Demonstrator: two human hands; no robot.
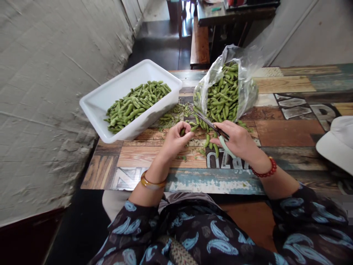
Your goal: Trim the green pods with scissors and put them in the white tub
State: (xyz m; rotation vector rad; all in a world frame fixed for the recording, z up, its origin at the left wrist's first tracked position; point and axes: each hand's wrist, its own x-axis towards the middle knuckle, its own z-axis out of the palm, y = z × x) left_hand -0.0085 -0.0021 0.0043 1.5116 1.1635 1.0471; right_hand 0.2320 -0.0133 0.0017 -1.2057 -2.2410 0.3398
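Green pods fill part of a white plastic tub (pixel 110 94) at the left. More green pods (pixel 224 95) spill from the mouth of a clear plastic bag (pixel 246 95) beyond my hands. My left hand (pixel 178 139) is closed on a green pod (pixel 194 128), pinched between thumb and fingers. My right hand (pixel 234 138) holds scissors (pixel 224 142) with pale green handles, their blades pointing up and left toward the bag's pods. Several loose pods (pixel 216 150) lie on the table beneath the scissors. Small trimmings (pixel 175 116) are scattered between the tub and the bag.
The patchwork wood-pattern table (pixel 286 132) spans the view. A white cap (pixel 337 141) shows at the right edge. A pale wall (pixel 41 92) stands close on the left. Behind the table are a wooden bench (pixel 200 46) and another dark table (pixel 237 14).
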